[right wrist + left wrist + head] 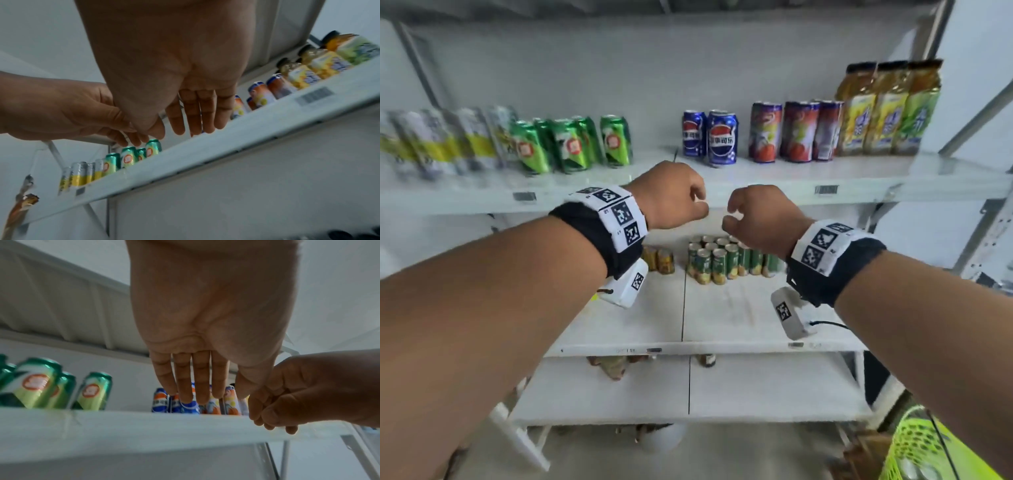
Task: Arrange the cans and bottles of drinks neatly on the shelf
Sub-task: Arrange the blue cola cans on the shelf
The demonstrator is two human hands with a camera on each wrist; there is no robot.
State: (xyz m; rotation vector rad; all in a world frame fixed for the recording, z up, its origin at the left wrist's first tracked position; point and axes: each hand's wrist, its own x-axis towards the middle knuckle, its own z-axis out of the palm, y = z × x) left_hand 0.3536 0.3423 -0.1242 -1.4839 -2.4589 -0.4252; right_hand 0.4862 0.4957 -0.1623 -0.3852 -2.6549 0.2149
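On the upper shelf point(774, 192) stand rows of silver-and-yellow cans point(438, 144), green cans point(571, 144), two blue cola cans point(710, 137), red cans point(794, 132) and yellow tea bottles point(887, 109). My left hand point(688, 202) and right hand point(739, 216) hover side by side in front of this shelf's front edge, just below the blue cans. Both are empty, with the fingers hanging loose. From the left wrist, the left hand's fingers point(197, 386) point at the blue cans point(185, 405). The right wrist view shows the right hand's fingers point(193, 116) relaxed above the shelf edge point(226, 146).
The middle shelf point(722, 318) carries a block of small green cans point(726, 260) and two yellow cans point(661, 260) at its back. A lower shelf point(756, 387) lies beneath it. A neon green mesh basket point(928, 445) sits at the bottom right. Metal uprights frame the right side.
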